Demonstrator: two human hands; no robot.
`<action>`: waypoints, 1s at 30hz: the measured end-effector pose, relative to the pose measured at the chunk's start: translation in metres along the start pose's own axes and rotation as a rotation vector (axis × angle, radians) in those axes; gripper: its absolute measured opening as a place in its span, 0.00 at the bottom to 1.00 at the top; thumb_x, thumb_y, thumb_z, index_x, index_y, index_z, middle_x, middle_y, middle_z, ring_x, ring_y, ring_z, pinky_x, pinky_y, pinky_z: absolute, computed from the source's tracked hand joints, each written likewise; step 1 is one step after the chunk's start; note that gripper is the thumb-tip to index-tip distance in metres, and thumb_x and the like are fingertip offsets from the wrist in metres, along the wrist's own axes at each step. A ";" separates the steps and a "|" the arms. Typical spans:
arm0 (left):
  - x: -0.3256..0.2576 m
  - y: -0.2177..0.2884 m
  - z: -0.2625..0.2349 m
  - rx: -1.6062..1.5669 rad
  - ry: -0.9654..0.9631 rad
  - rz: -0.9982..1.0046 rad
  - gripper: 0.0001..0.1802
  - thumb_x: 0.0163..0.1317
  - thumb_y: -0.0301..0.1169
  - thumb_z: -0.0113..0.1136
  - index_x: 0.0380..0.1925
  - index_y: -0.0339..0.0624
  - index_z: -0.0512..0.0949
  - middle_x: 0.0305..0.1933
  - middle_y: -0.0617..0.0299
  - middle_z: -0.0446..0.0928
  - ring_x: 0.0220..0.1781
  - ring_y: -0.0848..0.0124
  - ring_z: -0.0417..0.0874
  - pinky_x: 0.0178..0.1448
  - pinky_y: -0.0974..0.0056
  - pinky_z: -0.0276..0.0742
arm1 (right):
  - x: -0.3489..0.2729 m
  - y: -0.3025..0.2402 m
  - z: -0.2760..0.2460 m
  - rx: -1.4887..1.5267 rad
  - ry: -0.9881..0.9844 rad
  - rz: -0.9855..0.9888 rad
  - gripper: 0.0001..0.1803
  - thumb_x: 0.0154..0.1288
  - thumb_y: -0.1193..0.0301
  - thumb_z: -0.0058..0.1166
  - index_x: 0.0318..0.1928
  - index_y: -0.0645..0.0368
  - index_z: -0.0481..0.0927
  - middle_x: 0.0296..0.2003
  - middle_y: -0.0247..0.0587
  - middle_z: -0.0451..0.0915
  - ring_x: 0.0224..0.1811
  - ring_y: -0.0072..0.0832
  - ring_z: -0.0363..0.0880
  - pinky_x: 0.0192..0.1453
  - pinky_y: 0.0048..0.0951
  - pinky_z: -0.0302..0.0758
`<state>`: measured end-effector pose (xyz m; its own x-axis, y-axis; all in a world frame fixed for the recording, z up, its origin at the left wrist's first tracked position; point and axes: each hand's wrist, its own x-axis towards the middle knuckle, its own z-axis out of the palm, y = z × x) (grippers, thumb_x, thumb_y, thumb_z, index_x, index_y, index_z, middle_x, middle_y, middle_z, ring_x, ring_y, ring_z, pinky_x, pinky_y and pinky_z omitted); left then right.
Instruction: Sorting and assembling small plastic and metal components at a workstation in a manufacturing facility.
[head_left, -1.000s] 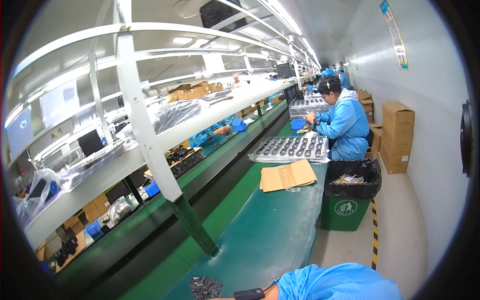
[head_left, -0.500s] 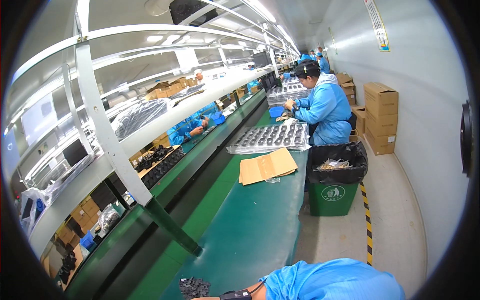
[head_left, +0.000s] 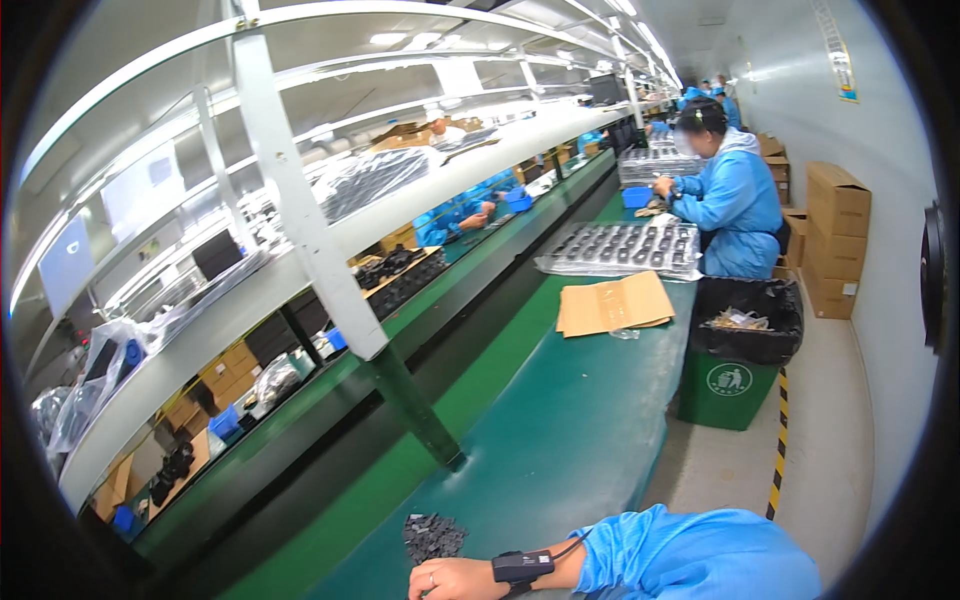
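At the lower edge is my right hand (head_left: 450, 579), reaching in from the right in a blue sleeve. It wears a ring, and a black device with a cable is strapped on its wrist. The fingers curl downward, closed, and the frame edge cuts off their tips, so what they hold, if anything, is hidden. Just beyond the hand, a pile of small dark grey pieces (head_left: 434, 537) lies on the green bench mat (head_left: 560, 420). My left hand is out of view.
Tan cardboard sheets (head_left: 615, 305) and a tray of dark parts (head_left: 622, 250) lie farther along the bench. A co-worker in blue (head_left: 735, 200) sits beyond a green bin (head_left: 728, 390) with a black liner. A post (head_left: 300, 200) and shelf stand left; stacked cartons (head_left: 838, 240) line the wall.
The whole view has shifted, so the bench, bin and co-worker stand farther right in it. More of my right hand shows now beside the pile.
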<state>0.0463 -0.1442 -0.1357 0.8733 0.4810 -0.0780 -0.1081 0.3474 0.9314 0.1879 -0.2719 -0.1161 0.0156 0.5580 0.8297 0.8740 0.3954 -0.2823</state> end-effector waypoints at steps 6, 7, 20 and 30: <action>-0.004 -0.001 0.001 0.073 0.046 0.059 0.11 0.62 0.23 0.60 0.42 0.27 0.79 0.37 0.62 0.78 0.31 0.79 0.74 0.36 0.77 0.70 | -0.001 0.000 0.006 0.052 -0.002 0.017 0.04 0.53 0.73 0.60 0.31 0.57 0.83 0.34 0.37 0.80 0.38 0.38 0.77 0.42 0.37 0.73; -0.005 -0.001 0.001 0.076 0.048 0.061 0.12 0.62 0.24 0.61 0.43 0.28 0.79 0.37 0.63 0.79 0.31 0.79 0.74 0.36 0.76 0.70 | -0.002 0.000 0.007 0.076 0.001 0.034 0.04 0.53 0.74 0.60 0.31 0.57 0.83 0.34 0.38 0.80 0.38 0.38 0.77 0.42 0.36 0.74; -0.008 -0.003 -0.007 0.123 -0.036 0.084 0.10 0.60 0.22 0.61 0.40 0.24 0.79 0.51 0.53 0.77 0.45 0.71 0.76 0.49 0.69 0.72 | -0.004 -0.005 -0.002 0.217 -0.098 0.134 0.08 0.61 0.74 0.57 0.40 0.62 0.80 0.42 0.39 0.78 0.45 0.38 0.75 0.49 0.35 0.74; -0.006 -0.005 -0.005 0.030 -0.075 0.071 0.11 0.60 0.20 0.60 0.43 0.25 0.79 0.49 0.53 0.79 0.47 0.70 0.78 0.54 0.68 0.73 | -0.007 0.000 0.001 0.185 -0.084 0.124 0.08 0.59 0.74 0.59 0.40 0.57 0.82 0.41 0.38 0.78 0.44 0.38 0.77 0.48 0.36 0.74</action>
<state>0.0395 -0.1449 -0.1412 0.8971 0.4415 0.0146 -0.1578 0.2895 0.9441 0.1876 -0.2749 -0.1220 0.0705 0.6664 0.7423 0.7642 0.4421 -0.4696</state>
